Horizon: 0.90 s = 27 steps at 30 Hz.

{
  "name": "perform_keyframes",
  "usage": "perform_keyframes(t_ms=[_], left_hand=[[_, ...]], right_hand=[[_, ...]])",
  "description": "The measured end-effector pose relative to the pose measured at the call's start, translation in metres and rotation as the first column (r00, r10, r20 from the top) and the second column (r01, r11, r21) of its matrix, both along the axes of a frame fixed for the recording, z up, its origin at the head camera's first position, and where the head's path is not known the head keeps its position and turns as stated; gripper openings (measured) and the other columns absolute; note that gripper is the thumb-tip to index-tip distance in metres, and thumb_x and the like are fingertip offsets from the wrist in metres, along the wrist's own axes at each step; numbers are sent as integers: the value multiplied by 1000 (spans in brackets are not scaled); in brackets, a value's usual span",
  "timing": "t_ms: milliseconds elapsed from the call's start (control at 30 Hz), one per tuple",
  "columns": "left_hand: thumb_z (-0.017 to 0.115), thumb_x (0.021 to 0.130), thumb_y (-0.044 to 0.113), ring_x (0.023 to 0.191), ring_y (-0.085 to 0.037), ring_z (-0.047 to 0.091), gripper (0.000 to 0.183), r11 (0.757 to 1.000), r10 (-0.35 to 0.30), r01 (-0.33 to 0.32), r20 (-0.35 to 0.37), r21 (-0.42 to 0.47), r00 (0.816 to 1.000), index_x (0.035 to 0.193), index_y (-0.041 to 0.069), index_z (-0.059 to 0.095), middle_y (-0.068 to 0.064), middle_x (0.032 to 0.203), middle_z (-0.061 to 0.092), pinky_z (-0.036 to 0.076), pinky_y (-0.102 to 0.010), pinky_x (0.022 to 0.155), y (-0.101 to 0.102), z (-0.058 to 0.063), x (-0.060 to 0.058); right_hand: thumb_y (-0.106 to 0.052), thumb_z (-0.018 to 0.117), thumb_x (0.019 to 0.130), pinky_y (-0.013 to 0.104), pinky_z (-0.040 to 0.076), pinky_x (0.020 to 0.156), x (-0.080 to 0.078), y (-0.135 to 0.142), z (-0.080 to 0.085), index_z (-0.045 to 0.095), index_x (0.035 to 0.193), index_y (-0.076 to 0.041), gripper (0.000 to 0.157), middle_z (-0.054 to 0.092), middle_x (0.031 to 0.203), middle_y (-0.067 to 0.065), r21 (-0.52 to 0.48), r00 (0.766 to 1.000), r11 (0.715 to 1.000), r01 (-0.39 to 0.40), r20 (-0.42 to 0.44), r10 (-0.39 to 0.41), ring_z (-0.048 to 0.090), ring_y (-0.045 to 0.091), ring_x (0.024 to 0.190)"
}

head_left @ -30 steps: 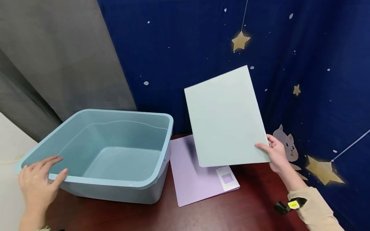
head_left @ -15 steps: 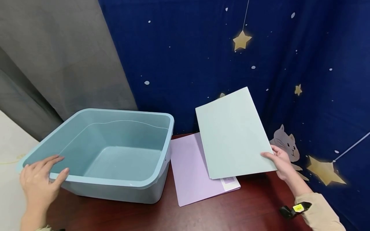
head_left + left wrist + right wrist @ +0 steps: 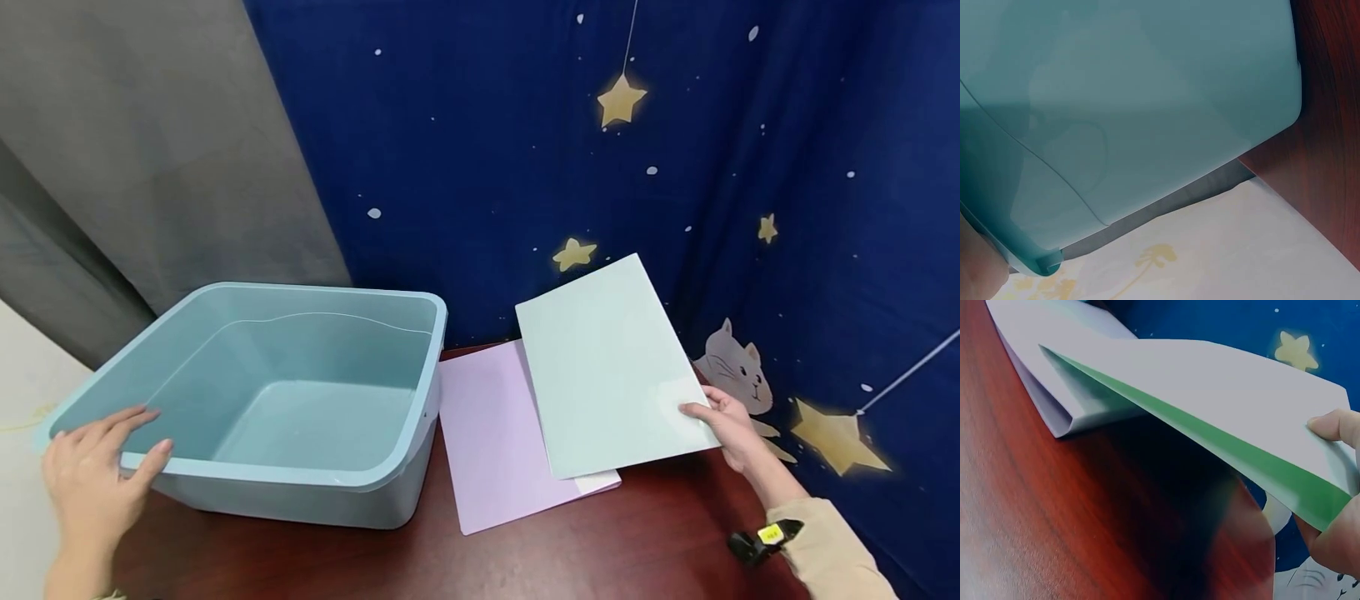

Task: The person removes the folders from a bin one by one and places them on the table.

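My right hand (image 3: 737,427) pinches the right edge of a pale green folder (image 3: 603,362), thumb on top and fingers underneath. Tilted, the folder slants down to the left, its near-left corner close over a light purple folder (image 3: 487,437) on the table. In the right wrist view, the thumb (image 3: 1336,426) presses the pale cover, and a brighter green side shows below it. At the far left, my left hand (image 3: 90,471) rests on the near-left rim of a blue-green plastic tub (image 3: 292,473), fingers reaching over the rim. Nothing lies on the visible tub bottom.
The dark red wooden table (image 3: 540,558) runs under the tub and folders. Behind it hang a grey curtain (image 3: 172,142) and a navy curtain (image 3: 465,158) with stars and a cat. A white surface (image 3: 1229,250) with yellow prints lies left of the tub.
My right hand has lowered the green folder toward the purple one and slightly right, so it covers most of the purple folder's white label. My left hand has stayed on the tub rim.
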<state>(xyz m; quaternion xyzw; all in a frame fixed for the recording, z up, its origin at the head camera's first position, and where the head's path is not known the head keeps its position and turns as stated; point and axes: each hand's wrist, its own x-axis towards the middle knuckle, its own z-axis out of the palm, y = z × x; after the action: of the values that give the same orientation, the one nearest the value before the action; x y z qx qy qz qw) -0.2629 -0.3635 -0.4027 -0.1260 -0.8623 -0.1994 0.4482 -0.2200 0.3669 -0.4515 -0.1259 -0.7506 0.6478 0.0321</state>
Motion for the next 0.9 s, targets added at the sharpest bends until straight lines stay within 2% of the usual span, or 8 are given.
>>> perform_keyframes(t_ms=[133, 233, 333, 400, 500, 633, 733, 900], left_hand=[[56, 77, 53, 89, -47, 44, 61, 1000, -1, 0, 24, 16, 1000, 96, -4, 65, -28, 101, 59, 23, -59, 81, 1, 1, 1], [56, 77, 51, 91, -47, 44, 59, 1000, 1, -2, 40, 23, 999, 96, -4, 65, -28, 101, 59, 22, -60, 84, 2, 3, 2], [56, 77, 50, 92, -47, 43, 59, 1000, 6, -7, 48, 25, 999, 97, -5, 64, -29, 102, 59, 22, -60, 87, 4, 5, 4], [56, 78, 51, 93, -47, 43, 60, 1000, 7, -9, 49, 26, 999, 97, -5, 64, -29, 102, 58, 22, -59, 89, 6, 5, 4], [55, 78, 52, 94, -48, 43, 61, 999, 12, -13, 46, 31, 999, 97, -5, 64, -29, 104, 58, 21, -58, 93, 6, 5, 5], [55, 78, 52, 95, -47, 42, 61, 999, 16, -18, 48, 39, 999, 97, -5, 64, -27, 107, 59, 20, -56, 97, 6, 5, 5], [55, 78, 53, 95, -47, 42, 62, 999, 23, -25, 52, 32, 998, 97, -6, 64, -27, 107, 59, 19, -55, 98, 5, 4, 5], [54, 77, 54, 94, -48, 43, 63, 999, 22, -24, 49, 28, 999, 97, -6, 64, -29, 104, 58, 20, -57, 96, 4, 4, 4]], right_hand=[[-6, 51, 85, 26, 52, 61, -2, 1, -4, 33, 126, 8, 47, 60, 82, -17, 41, 1000, 999, -16, 22, 15, 61, 4, 69], [-8, 51, 85, 25, 52, 63, -4, 2, -7, 29, 130, 12, 53, 61, 99, 3, 111, 999, 993, -34, 38, 30, 59, 4, 73], [-14, 55, 84, 24, 50, 65, -7, 9, -19, 31, 131, 10, 58, 52, 115, 19, 181, 999, 983, -29, 32, 23, 57, 5, 77], [-18, 60, 82, 23, 50, 65, -10, 19, -34, 35, 132, 5, 60, 53, 117, 18, 196, 1000, 980, -14, -8, 16, 58, 7, 77], [-32, 68, 77, 22, 50, 62, -20, 38, -68, 44, 129, -9, 62, 61, 102, -2, 182, 995, 983, 21, -103, -2, 59, 7, 75], [-55, 68, 69, 20, 49, 62, -28, 54, -99, 44, 130, -10, 80, 58, 95, -12, 206, 986, 978, 45, -164, -11, 59, 4, 75], [-60, 66, 67, 20, 49, 63, -27, 53, -101, 39, 133, -3, 91, 56, 98, -10, 221, 987, 974, 56, -157, -21, 59, 5, 76], [-61, 64, 68, 19, 48, 65, -25, 50, -97, 39, 133, -4, 91, 55, 106, 0, 225, 989, 972, 61, -143, -29, 58, 3, 78]])
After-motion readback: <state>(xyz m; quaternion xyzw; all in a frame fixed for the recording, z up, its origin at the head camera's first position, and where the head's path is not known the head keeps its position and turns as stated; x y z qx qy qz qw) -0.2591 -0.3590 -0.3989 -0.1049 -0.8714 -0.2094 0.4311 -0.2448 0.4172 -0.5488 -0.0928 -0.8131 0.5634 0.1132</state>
